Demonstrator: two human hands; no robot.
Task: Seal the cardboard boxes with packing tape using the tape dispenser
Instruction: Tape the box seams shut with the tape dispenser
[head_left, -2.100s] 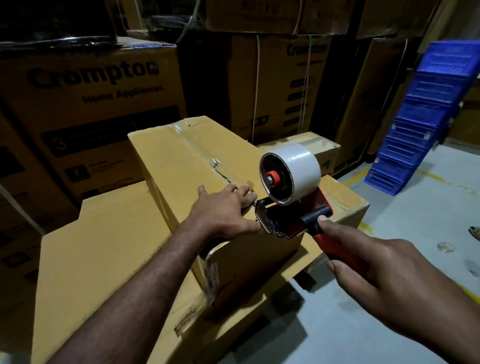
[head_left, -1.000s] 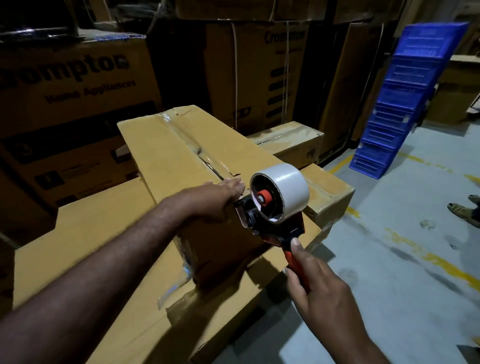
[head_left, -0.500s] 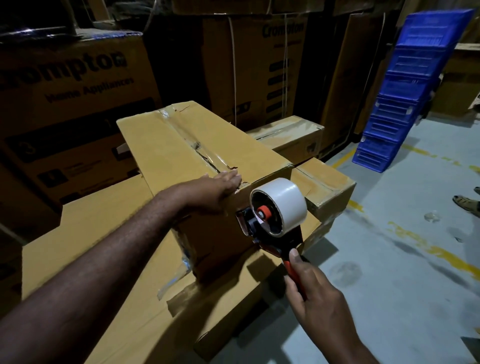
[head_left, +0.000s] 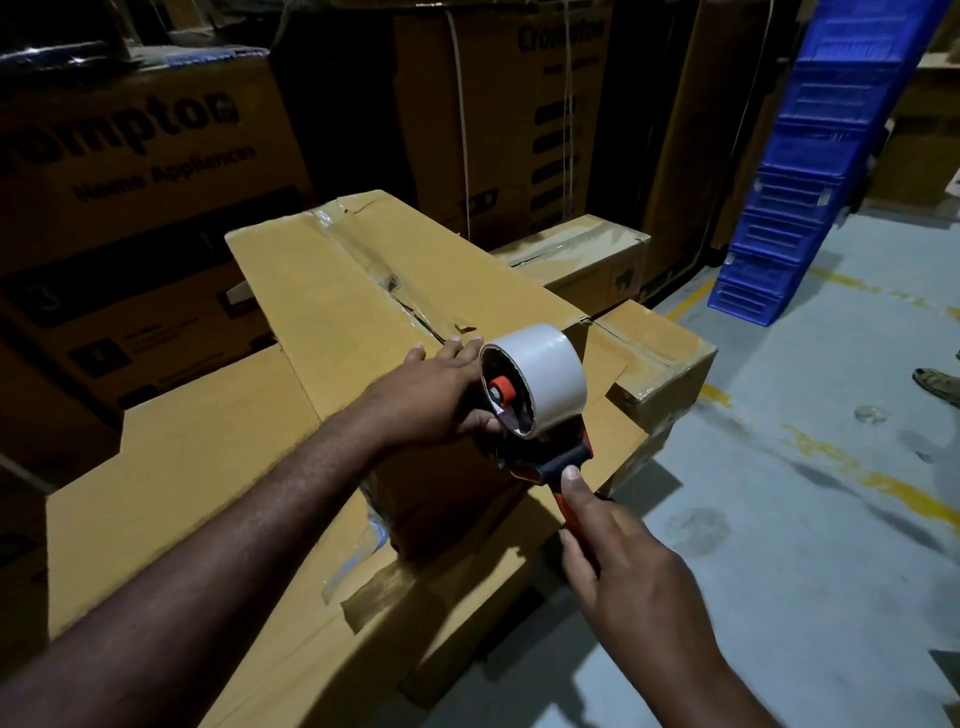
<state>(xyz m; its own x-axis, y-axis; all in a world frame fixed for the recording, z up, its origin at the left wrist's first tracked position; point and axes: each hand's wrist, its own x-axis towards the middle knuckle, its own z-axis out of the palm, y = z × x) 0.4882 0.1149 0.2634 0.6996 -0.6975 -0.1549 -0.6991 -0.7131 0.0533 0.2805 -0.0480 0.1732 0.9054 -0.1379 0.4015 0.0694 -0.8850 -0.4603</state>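
Dispenser (head_left: 545, 384) has risen to the box's (head_left: 337, 291) top edge, handle pointing back at the person. Right hand (head_left: 634, 587) grips it; left hand (head_left: 431, 395) presses flat. Cartons (head_left: 130, 156) read "Crompton Home Appliances".

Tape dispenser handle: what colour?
Orange-red handle, gripped by the right hand; head view.

The big brown carton (head_left: 130, 171) on the left has dark print on its face. The large word is cut off by the picture's edge and reads "ompton", with "Home Appliances" in smaller letters beneath it. The panels lower on that face are too dim to read. The tall carton (head_left: 519, 104) at the back has "Crompton" near its top, blurred, and the lines below it are illegible.
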